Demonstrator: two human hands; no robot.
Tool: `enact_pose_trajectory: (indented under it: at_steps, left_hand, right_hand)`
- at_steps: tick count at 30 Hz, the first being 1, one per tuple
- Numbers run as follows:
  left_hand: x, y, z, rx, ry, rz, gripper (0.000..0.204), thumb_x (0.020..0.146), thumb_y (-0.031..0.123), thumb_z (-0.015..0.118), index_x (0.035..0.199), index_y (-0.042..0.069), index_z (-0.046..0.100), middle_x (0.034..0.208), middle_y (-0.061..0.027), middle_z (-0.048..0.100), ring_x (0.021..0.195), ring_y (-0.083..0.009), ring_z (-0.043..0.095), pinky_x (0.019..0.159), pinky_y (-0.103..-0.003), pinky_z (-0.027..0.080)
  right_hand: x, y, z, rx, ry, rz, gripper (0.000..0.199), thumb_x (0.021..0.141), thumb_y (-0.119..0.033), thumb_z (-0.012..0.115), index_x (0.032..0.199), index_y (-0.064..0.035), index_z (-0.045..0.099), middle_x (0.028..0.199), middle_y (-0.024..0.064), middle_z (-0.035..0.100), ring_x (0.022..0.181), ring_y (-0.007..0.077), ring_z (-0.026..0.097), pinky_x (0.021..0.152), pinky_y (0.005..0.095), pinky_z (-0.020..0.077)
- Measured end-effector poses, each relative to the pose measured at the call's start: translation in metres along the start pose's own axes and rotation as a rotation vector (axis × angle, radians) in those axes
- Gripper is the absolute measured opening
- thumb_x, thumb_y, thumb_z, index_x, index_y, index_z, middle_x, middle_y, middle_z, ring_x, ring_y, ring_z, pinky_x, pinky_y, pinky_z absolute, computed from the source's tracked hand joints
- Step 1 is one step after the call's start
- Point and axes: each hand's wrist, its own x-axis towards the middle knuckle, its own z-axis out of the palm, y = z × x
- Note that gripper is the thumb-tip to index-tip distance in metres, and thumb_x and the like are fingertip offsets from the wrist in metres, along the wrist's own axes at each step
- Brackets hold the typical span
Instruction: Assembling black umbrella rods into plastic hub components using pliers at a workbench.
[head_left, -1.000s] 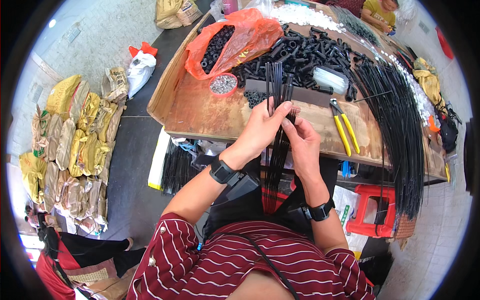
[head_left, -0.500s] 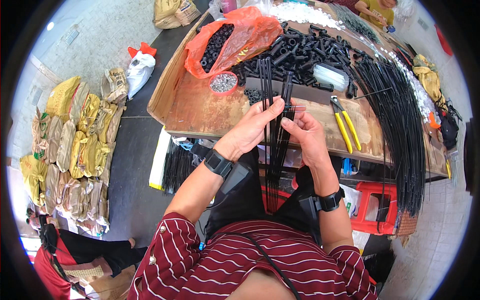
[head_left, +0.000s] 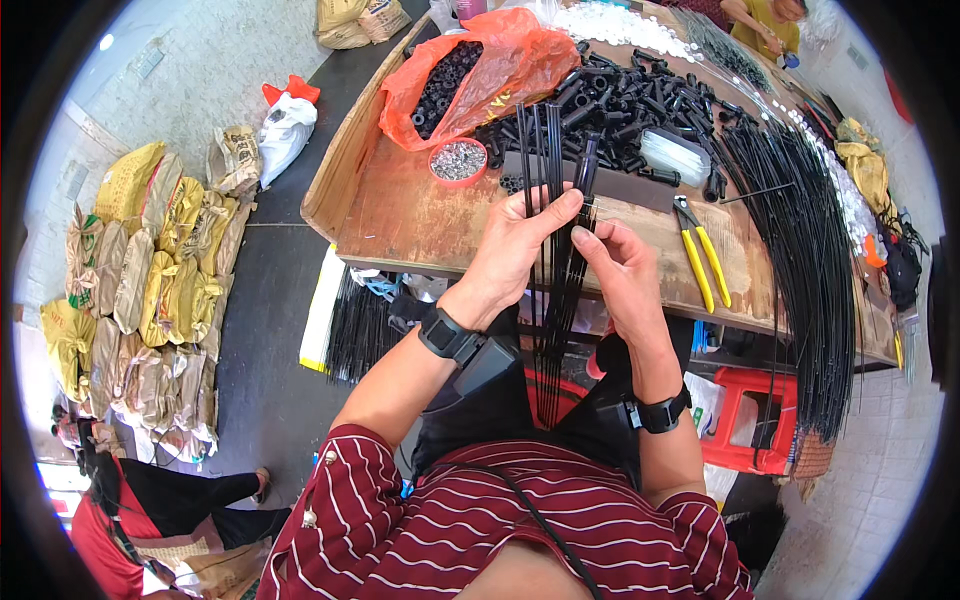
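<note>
In front of my lap, over the table's near edge, I hold a bundle of thin black rods upright. A black plastic tube stands at the top of the bundle, above my fingers. My left hand is closed round the rods, its thumb pointing toward the tube; several loose rod ends rise beside that thumb. On the other side, my right hand pinches the bundle just below the tube with thumb and fingers. The exact joint between rods and tube is hidden by my fingertips.
On the wooden table lie yellow-handled cutting pliers, a red dish of small silver parts, an orange bag, piled black tubes and long black rods. A red stool stands below right. Another person sits at the far side.
The view has shifted slightly. My hands stay on the bundle; the loose rods by my left thumb have spread apart a little, and my right fingertips have shifted at the tube's base.
</note>
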Motion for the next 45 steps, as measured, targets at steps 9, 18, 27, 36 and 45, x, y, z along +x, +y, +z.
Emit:
enact_pose_trajectory:
  at_steps: [9, 18, 27, 36, 45]
  left_hand:
    - [0.000, 0.002, -0.002, 0.056, -0.048, -0.022, 0.020, 0.088, 0.018, 0.068, 0.100, 0.003, 0.065, 0.088, 0.0027, 0.064, 0.079, -0.0028, 0.057, 0.069, -0.020, 0.046]
    - [0.003, 0.010, 0.002, 0.087, -0.151, -0.001, 0.020, 0.091, 0.022, 0.063, 0.096, 0.003, 0.066, 0.085, 0.0022, 0.063, 0.075, -0.0027, 0.055, 0.067, -0.021, 0.046]
    - [0.005, 0.001, 0.002, 0.156, -0.143, 0.027, 0.022, 0.092, 0.025, 0.061, 0.097, 0.004, 0.064, 0.086, 0.0010, 0.064, 0.078, -0.0042, 0.059, 0.070, -0.021, 0.049]
    - [0.008, 0.000, 0.002, 0.026, -0.184, -0.069, 0.028, 0.096, 0.030, 0.053, 0.102, 0.003, 0.059, 0.098, -0.0073, 0.066, 0.087, -0.0129, 0.064, 0.079, -0.028, 0.052]
    - [0.002, 0.000, 0.007, -0.005, -0.210, -0.038, 0.030, 0.097, 0.030, 0.052, 0.101, 0.002, 0.059, 0.096, -0.0077, 0.066, 0.087, -0.0128, 0.064, 0.078, -0.027, 0.052]
  right_hand:
    - [0.004, 0.013, -0.002, 0.231, -0.028, 0.064, 0.010, 0.086, -0.012, 0.068, 0.088, -0.0038, 0.062, 0.080, -0.0052, 0.058, 0.073, 0.0018, 0.050, 0.065, 0.0191, 0.0404]
    - [0.007, 0.014, 0.001, 0.351, -0.026, -0.003, 0.010, 0.085, -0.008, 0.069, 0.086, -0.0052, 0.059, 0.089, -0.0021, 0.061, 0.079, 0.0045, 0.055, 0.072, 0.0207, 0.0455]
    - [0.004, -0.002, 0.003, 0.234, 0.013, 0.116, 0.026, 0.083, -0.009, 0.070, 0.105, -0.0017, 0.059, 0.095, 0.0019, 0.063, 0.085, 0.0070, 0.057, 0.077, 0.0223, 0.0473]
    - [0.009, 0.005, 0.002, 0.177, 0.026, 0.084, 0.037, 0.083, -0.009, 0.071, 0.115, 0.0013, 0.056, 0.095, 0.0023, 0.064, 0.083, 0.0061, 0.057, 0.078, 0.0217, 0.0461]
    - [0.004, 0.003, -0.001, 0.262, 0.000, 0.014, 0.025, 0.083, -0.008, 0.071, 0.105, -0.0003, 0.062, 0.091, 0.0019, 0.065, 0.082, 0.0052, 0.057, 0.077, 0.0215, 0.0457]
